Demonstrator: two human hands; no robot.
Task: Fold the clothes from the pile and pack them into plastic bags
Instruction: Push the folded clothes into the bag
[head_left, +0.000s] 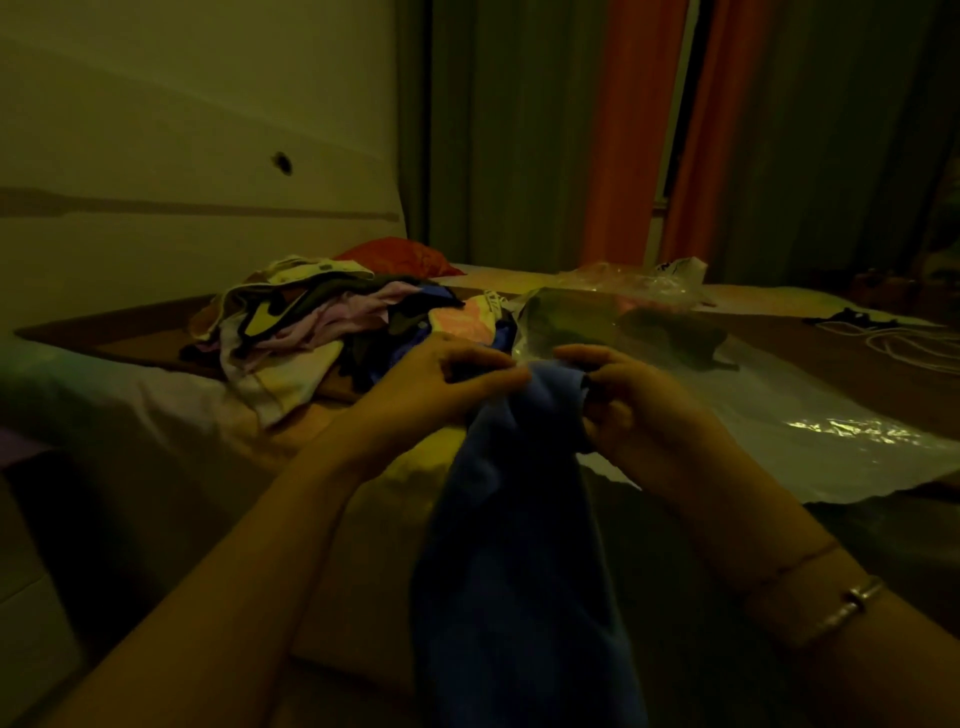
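Note:
A blue garment (519, 519) hangs down in front of me, held up by its top edge. My left hand (447, 387) pinches that edge on the left, and my right hand (639, 410) grips it on the right. Behind my hands, a pile of mixed clothes (311, 322) lies on the bed. A clear plastic bag (613, 317) with something dark inside lies to the right of the pile. A large flat plastic bag (810, 431) is spread on the bed under my right hand.
The bed (156, 395) carries a brown cover and a red pillow (400, 257) at the back. More crumpled plastic (649, 280) lies further back. White cords (893, 338) lie at the far right. Grey and orange curtains (623, 130) hang behind.

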